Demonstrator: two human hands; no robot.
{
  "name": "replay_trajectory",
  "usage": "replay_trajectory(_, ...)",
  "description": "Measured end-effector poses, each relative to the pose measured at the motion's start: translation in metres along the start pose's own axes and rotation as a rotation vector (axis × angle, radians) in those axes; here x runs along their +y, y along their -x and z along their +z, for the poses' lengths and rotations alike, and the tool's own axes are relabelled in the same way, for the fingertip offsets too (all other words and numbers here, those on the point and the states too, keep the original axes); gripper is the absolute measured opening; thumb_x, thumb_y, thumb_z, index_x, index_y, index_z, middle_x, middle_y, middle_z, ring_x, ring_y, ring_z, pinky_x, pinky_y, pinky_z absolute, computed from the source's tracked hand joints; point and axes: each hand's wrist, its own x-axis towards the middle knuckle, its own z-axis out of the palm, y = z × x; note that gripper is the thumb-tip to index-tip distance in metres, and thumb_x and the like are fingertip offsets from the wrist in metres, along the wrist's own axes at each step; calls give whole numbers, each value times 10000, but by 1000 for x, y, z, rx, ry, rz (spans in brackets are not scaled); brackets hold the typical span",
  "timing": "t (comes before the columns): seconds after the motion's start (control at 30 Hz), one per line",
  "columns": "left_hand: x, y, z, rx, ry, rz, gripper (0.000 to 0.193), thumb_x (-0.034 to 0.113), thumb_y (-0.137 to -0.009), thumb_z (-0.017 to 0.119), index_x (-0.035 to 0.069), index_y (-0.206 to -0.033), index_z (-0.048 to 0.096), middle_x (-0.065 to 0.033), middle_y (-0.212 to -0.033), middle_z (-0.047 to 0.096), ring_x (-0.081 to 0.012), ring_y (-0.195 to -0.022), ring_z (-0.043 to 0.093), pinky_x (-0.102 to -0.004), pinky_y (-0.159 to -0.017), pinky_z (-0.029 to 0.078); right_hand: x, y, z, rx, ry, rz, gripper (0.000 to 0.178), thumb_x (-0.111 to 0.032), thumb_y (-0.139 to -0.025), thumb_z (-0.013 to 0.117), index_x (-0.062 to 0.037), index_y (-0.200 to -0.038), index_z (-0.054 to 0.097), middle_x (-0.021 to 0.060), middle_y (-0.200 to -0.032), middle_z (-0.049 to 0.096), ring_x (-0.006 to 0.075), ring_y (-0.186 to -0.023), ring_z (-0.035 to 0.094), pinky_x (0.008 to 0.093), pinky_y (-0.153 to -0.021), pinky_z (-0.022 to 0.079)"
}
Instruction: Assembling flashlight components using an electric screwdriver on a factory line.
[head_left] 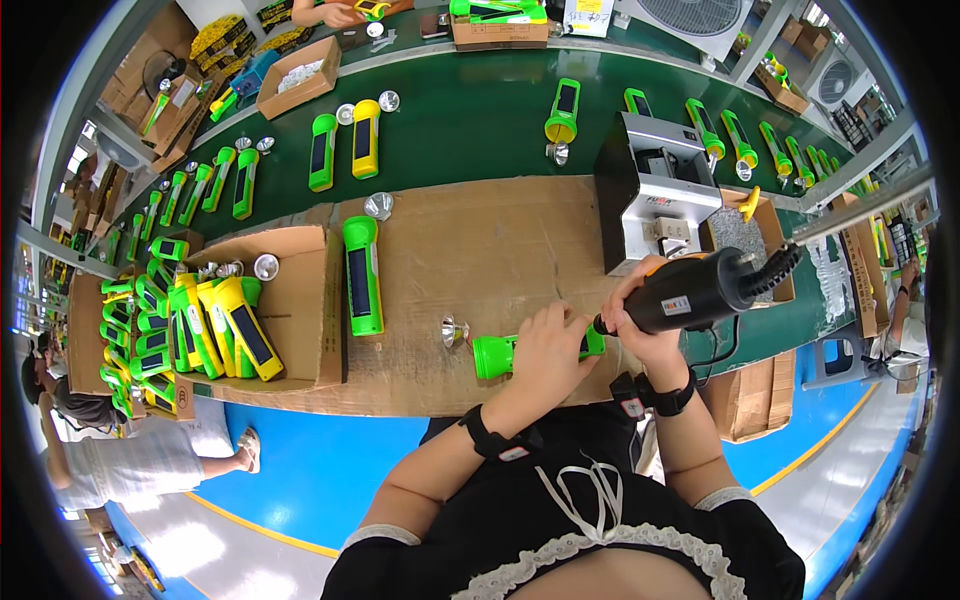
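My left hand [548, 352] is closed over a green flashlight [494, 357] lying on its side on the cardboard sheet, near the front edge. In my right hand [643, 325] is a black electric screwdriver [690, 292], gripped around its front end. Its tip points left at the flashlight's tail end; whether it touches a screw is hidden by my fingers. Just left of the flashlight sits a loose silver reflector [454, 330]. Farther left, another green flashlight [362, 278] with a dark panel lies lengthwise, a second reflector [378, 206] beyond its head.
A cardboard box [300, 370] of green and yellow flashlights stands at left. A grey-black machine [668, 200] stands beyond my right hand, beside a box of screws [738, 238]. More flashlights and reflectors line the green conveyor [460, 130]. A person's hand [335, 14] works at the far side.
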Motion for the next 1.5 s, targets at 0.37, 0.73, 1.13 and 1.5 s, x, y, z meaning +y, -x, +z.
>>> replay_trajectory(0.37,0,7,-6,124,138,86,496,232,-614,770,67,-1036,567,-131,-1073,521,-304,-1002,513,-405,-834,414,-48,-32,-50,642,-213,-287,738,4,-802,587,28,-1373,122,75,-716,504,152,-575,515,324,-601,475)
replay_trajectory(0.73,-44,48,-71,65,-95,17,514,308,-591,783,77,-1006,586,-100,-1001,519,-315,-1007,472,-439,-940,334,-21,-49,-63,585,-40,-94,699,11,-773,581,70,-1349,190,57,-667,485,149,-556,504,310,-574,461)
replay_trajectory(1.13,-47,38,-40,135,26,-33,429,270,-615,775,95,-974,618,-98,-939,522,-286,-986,486,-516,-1004,265,-52,-4,12,383,-482,-94,712,-107,-806,620,-100,-1364,178,50,-685,462,158,-539,495,327,-557,443)
replay_trajectory(1.5,-53,41,-35,220,80,-2,466,207,-557,792,90,-968,608,-86,-953,511,-285,-991,470,-517,-984,280,-74,14,77,288,-438,-21,630,-109,-820,634,-139,-1253,177,64,-726,513,178,-611,558,378,-673,495)
